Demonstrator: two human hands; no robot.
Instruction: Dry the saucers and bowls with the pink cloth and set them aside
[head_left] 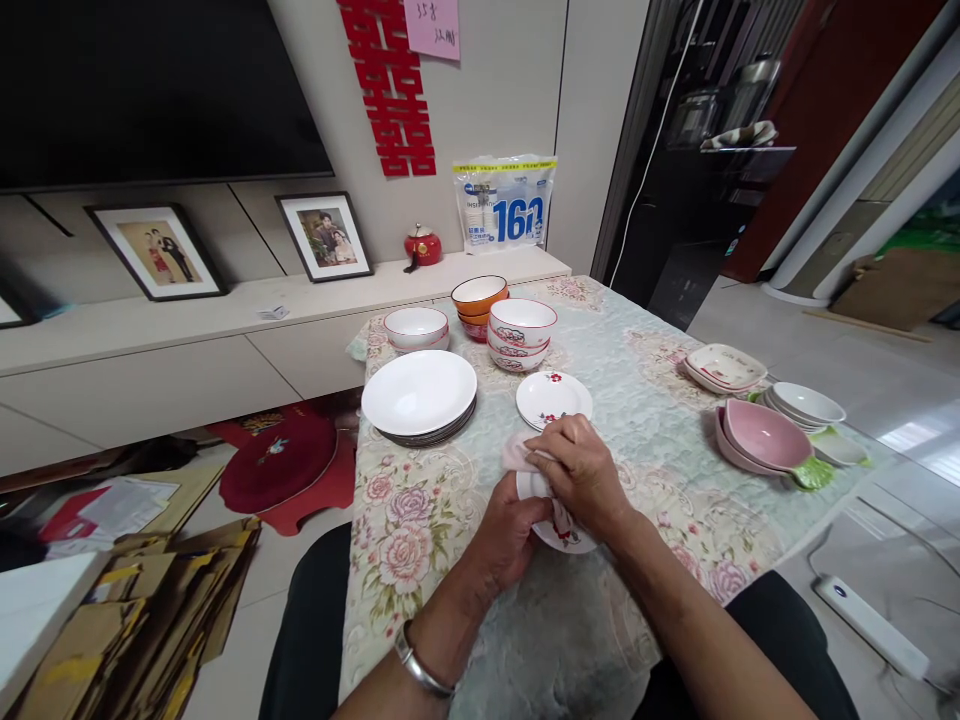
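Note:
My left hand (pixel 507 540) grips the edge of a small white plate (pixel 564 538) with red flowers, thumb on top. My right hand (pixel 579 468) is closed on a pale pinkish-white cloth (pixel 516 453) and presses it against this plate. The two hands overlap and hide much of the plate and cloth. Just beyond the fingers lies another small flowered plate (pixel 551 397), partly covered by my right hand. A stack of large white plates (pixel 418 392) sits to the left of it.
White red-rimmed bowls (pixel 523 325), orange bowls (pixel 478 294) and pale bowls (pixel 417 328) stand at the far end of the floral-covered table (pixel 420 510). Pink leaf-shaped bowls (pixel 765 435), small white bowls (pixel 808 403) and square dishes (pixel 726 368) are at the right edge.

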